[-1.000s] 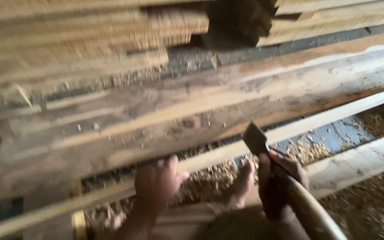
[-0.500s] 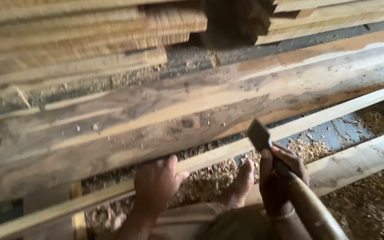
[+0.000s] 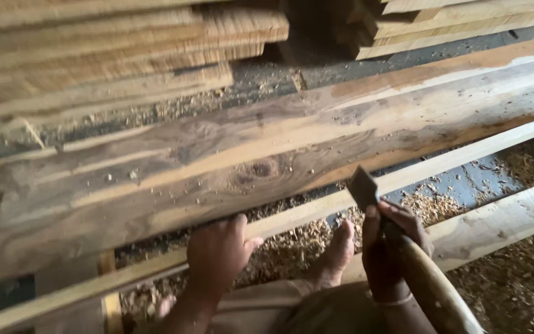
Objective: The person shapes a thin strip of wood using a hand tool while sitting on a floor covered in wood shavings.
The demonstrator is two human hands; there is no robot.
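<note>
Head view shows us first, at far left, a stack of sawn boards point(image 3: 94, 55) lying above and behind the work. Below it runs the long dark-grained plank point(image 3: 267, 167), stretching across the whole frame with a knot near its middle. Our left hand point(image 3: 217, 250) presses against the plank's lower edge, fingers curled up onto the wood, steadying it rather than gripping anything loose. A pale thin strip point(image 3: 316, 207) runs just beneath that edge. Between our hands a bare foot point(image 3: 338, 250) rests on the sawdust-covered floor point(image 3: 514, 291). Further right, our right hand point(image 3: 390, 241) is clenched around the wooden handle point(image 3: 431, 284) of an adze-like tool, its dark blade point(image 3: 363, 187) raised close to the plank's lower edge, just above the strip.

We judge the risk plain enough: the blade sits near both the bracing left hand and the bare foot, so a glancing stroke off the hard knotty grain could slip toward either. Loose shavings underfoot could also shift our footing.
</note>
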